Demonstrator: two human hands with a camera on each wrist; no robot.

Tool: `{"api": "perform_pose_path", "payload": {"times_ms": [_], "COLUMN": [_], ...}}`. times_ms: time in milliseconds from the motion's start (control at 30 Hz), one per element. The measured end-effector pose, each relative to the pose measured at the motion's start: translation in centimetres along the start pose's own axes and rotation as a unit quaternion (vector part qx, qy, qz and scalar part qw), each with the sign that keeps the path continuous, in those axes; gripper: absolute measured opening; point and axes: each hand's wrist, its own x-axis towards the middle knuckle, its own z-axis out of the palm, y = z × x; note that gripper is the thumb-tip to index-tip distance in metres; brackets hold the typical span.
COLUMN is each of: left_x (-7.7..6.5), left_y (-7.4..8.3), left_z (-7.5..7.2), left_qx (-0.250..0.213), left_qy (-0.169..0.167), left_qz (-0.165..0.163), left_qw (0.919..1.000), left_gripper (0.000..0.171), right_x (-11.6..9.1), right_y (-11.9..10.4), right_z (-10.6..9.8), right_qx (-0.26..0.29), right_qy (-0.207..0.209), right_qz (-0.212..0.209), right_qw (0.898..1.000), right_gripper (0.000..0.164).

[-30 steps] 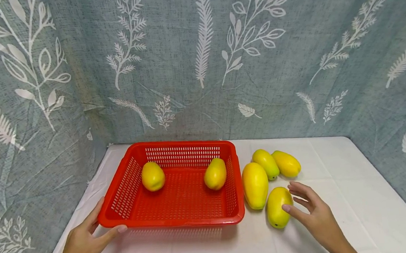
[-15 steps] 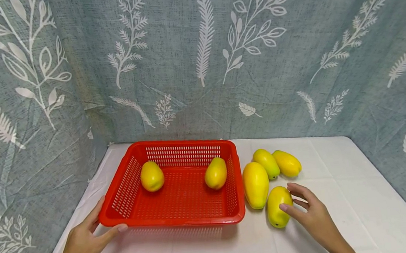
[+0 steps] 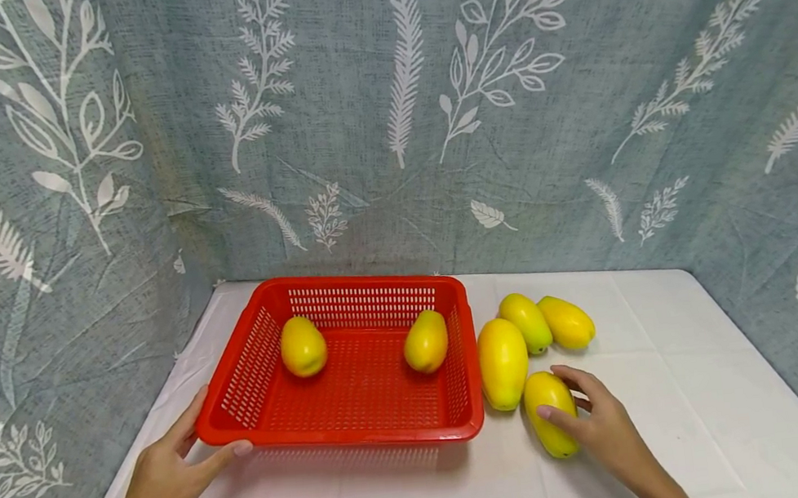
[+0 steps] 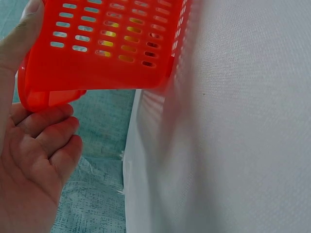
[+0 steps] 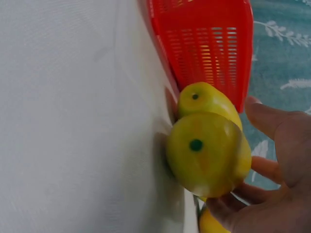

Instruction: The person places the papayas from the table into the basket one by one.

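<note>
My left hand (image 3: 163, 481) grips the near left corner of a red plastic basket (image 3: 361, 436). Its thumb lies along the front rim; in the left wrist view the fingers (image 4: 60, 128) curl beneath the rim. Two yellow mangoes lie in the basket, one on the left (image 3: 303, 347) and one on the right (image 3: 426, 342). My right hand (image 3: 604, 423) holds a yellow-green mango (image 3: 545, 401) on the table, thumb over its near side and fingers behind it. The right wrist view has this mango (image 5: 209, 153) end-on, with a dark spot, its fingers against it.
A larger yellow mango (image 3: 504, 364) lies between the basket and the held one. Behind it are a greenish mango (image 3: 526, 323) and another yellow mango (image 3: 567, 322). A white cloth (image 3: 670, 391) covers the table, and a patterned blue-green curtain (image 3: 367, 228) hangs around it.
My right hand has moved slightly left and closed further over the near mango. That mango has turned, its near end swinging right. My left hand keeps its grip on the basket.
</note>
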Motion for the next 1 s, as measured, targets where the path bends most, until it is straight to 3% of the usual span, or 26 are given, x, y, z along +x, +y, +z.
{"api": "perform_pose_path", "payload": {"times_ms": [333, 733, 1000], "left_x": [-0.01, -0.12, -0.12], "left_y": [-0.04, -0.08, 0.06], "left_z": [0.03, 0.15, 0.02], "left_qx": [0.0, 0.001, 0.004], "left_qy": [0.002, 0.014, 0.008], "left_qz": [0.003, 0.016, 0.006], "left_qw": [1.0, 0.9998, 0.9999], "left_gripper": [0.105, 0.104, 0.105], "right_x": [-0.21, -0.23, -0.2], "right_y": [0.07, 0.02, 0.01], "right_z": [0.51, 0.71, 0.72], "right_qx": [-0.039, -0.044, -0.049], "right_qy": [-0.02, -0.025, -0.02], "right_qz": [0.024, 0.019, 0.014], "right_qw": [0.999, 0.999, 0.999], "right_gripper": [0.081, 0.079, 0.076]}}
